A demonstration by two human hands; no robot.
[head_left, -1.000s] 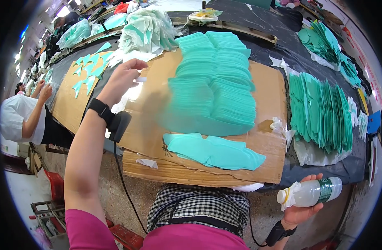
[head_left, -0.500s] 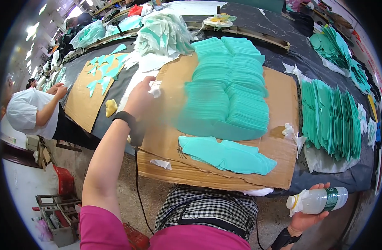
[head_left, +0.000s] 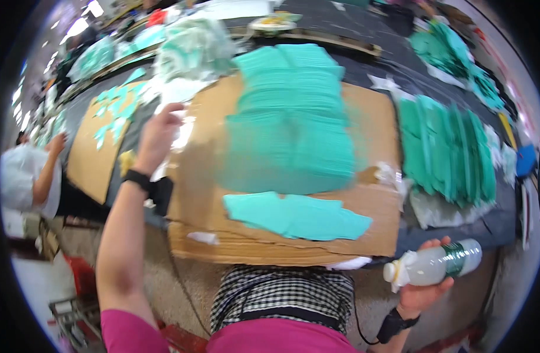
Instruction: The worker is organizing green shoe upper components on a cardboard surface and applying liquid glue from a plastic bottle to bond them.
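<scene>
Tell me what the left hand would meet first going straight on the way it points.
The left hand would probably meet the white sheets at the foot of the pale green-and-white heap first, though depth is hard to judge in this blurred view.

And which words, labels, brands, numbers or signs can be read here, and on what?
None can be read clearly.
Green label on the bottle in the right hand: too blurred.
Reddish marks on the wall at far right: too small and blurred.
</scene>
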